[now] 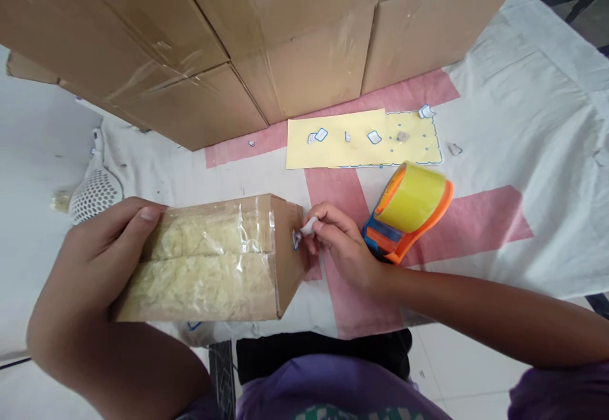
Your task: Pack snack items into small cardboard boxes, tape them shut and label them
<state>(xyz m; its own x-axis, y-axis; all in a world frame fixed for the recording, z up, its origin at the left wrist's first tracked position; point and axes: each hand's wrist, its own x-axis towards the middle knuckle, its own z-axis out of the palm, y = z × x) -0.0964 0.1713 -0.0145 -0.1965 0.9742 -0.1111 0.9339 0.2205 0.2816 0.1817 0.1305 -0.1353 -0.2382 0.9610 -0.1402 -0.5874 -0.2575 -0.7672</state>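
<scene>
My left hand [102, 252] is closed around the far left end of a small cardboard box [290, 261], tilted above the table. Yellowish, crinkled material shows along its side beneath shiny clear tape. At the box's right end, my right hand [345, 245] pinches a small crumpled white scrap [309, 225] between thumb and fingers. The scrap is against or very near a small torn, blue-edged label [296, 238] on that end face; I cannot tell whether they are joined. Just right of my right hand lies a tape dispenser [409, 210] with a yellow roll and orange-and-blue body.
Large taped cardboard boxes [314, 45] stand along the back. Before them lie yellow sheets [333, 125] with several torn label scraps on top. A white cloth with pink bands [476, 223] covers the table. A white perforated object [96, 193] sits at the left.
</scene>
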